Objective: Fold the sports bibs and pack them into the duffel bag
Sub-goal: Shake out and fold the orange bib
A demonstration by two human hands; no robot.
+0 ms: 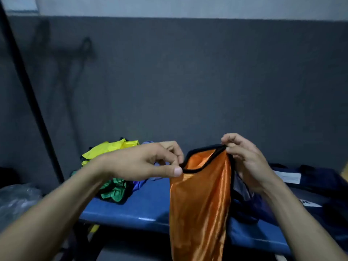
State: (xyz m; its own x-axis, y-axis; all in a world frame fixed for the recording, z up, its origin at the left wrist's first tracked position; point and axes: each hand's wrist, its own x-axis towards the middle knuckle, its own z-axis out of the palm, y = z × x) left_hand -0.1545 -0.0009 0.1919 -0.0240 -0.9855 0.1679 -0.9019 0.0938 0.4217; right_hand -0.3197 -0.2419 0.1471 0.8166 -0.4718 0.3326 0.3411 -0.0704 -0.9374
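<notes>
Both hands hold the orange bib (200, 200) up over the blue desk (150, 210), the left hand (150, 162) and right hand (243, 157) each pinching its black-trimmed top edge, likely so it hangs flat for folding. The dark duffel bag (308, 185) lies at right, contents unclear; yellow, green and purple bibs (113, 166) wait crumpled behind.

The orange bib (199, 213) runs off the bottom edge, its hem unseen. It and the right hand (246, 162) cover much of the dark duffel bag (320, 187), whose white label is too blurred to read.
</notes>
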